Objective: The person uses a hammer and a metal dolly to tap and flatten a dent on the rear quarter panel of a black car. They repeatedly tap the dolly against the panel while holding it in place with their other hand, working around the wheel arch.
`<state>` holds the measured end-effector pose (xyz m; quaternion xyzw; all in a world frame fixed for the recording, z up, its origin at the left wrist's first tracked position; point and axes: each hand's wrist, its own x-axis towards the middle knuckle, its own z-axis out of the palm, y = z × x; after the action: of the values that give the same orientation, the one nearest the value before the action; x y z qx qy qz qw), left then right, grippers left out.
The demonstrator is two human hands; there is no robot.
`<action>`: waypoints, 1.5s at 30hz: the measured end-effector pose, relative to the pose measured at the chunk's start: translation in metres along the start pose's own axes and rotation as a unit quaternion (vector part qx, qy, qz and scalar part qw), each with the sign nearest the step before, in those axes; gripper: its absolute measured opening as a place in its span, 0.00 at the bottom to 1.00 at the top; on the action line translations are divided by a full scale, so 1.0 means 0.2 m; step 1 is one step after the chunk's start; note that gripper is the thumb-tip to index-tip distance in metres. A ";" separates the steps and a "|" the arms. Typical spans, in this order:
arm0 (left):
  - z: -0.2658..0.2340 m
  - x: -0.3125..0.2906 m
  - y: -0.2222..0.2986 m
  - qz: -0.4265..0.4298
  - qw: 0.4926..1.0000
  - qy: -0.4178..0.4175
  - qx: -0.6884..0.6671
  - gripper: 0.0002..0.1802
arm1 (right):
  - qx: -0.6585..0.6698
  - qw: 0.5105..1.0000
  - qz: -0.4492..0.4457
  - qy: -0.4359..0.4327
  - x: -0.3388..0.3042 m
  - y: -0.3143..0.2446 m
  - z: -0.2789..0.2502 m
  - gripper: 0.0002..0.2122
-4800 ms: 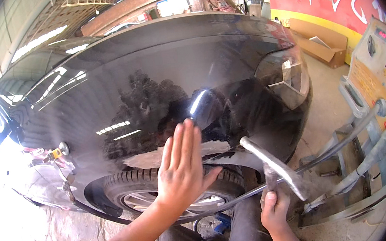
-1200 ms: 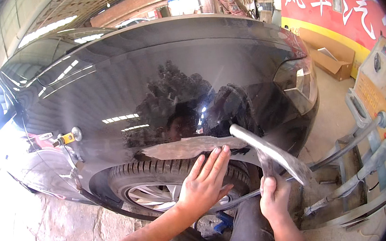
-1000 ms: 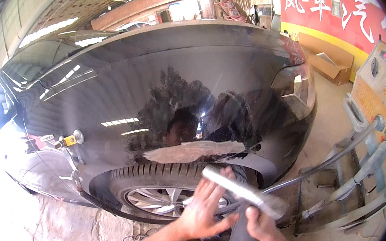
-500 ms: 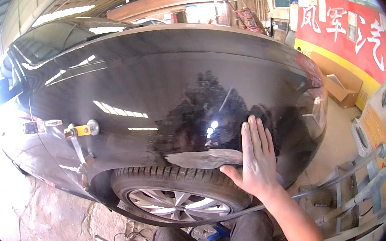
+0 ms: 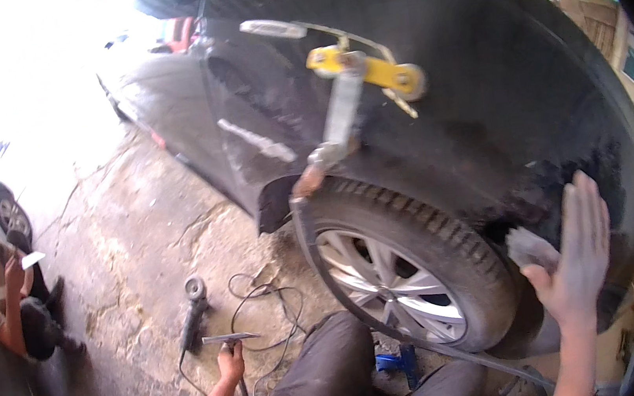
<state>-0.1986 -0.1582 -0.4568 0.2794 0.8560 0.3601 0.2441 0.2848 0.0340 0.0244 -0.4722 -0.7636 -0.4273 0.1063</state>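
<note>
Concrete floor (image 5: 134, 252); left grip (image 5: 230, 362) clasps hammer (image 5: 217, 339); right grip (image 5: 581, 264) released, palm toward dark car (image 5: 472, 108)

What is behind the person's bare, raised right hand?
Behind the right hand is a dark, curved car panel; a pale grey, irregular patch shows beside the thumb. The surface directly behind the hand is covered, so whether the patch continues there can't be told.

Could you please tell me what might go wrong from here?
The hammer in the left hand appears close to the angle grinder on the floor and might knock it. The looped cord nearby could catch underfoot. The right hand, beside the grey patch on the black fender, could get scraped if that surface is rough.
</note>
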 end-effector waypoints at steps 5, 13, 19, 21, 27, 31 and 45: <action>0.12 -0.12 -0.54 -0.158 0.987 -0.007 0.021 0.27 | -0.010 0.996 0.072 0.046 -0.24 0.06 0.07 0.45; 0.14 -0.24 -0.90 -0.231 0.949 -0.072 0.202 0.30 | 0.000 0.989 0.138 0.059 -0.39 -0.01 0.14 0.44; 0.12 -0.22 -0.88 -0.246 0.921 -0.112 0.281 0.31 | 0.024 0.996 0.078 0.044 -0.02 -0.09 -0.02 0.49; 0.14 -0.17 -1.11 -0.208 0.918 -0.150 0.302 0.30 | 0.023 0.998 0.033 0.045 0.14 -0.10 -0.06 0.49; 0.18 -0.10 -1.18 -0.114 0.945 -0.208 0.224 0.28 | 0.021 0.999 0.002 0.050 0.30 -0.15 -0.10 0.49; 0.20 -0.06 -1.00 -0.097 0.939 -0.237 0.230 0.27 | 0.040 0.998 0.008 0.053 0.20 -0.16 -0.07 0.46; 0.25 -0.04 -0.68 -0.043 0.927 -0.288 0.238 0.26 | 0.052 0.996 0.057 0.048 -0.12 -0.21 0.00 0.45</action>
<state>-0.2028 -0.2199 -0.5879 0.3842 0.8205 0.0388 0.4214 0.2640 0.0112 -0.0121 -0.4874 -0.7510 -0.4022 0.1917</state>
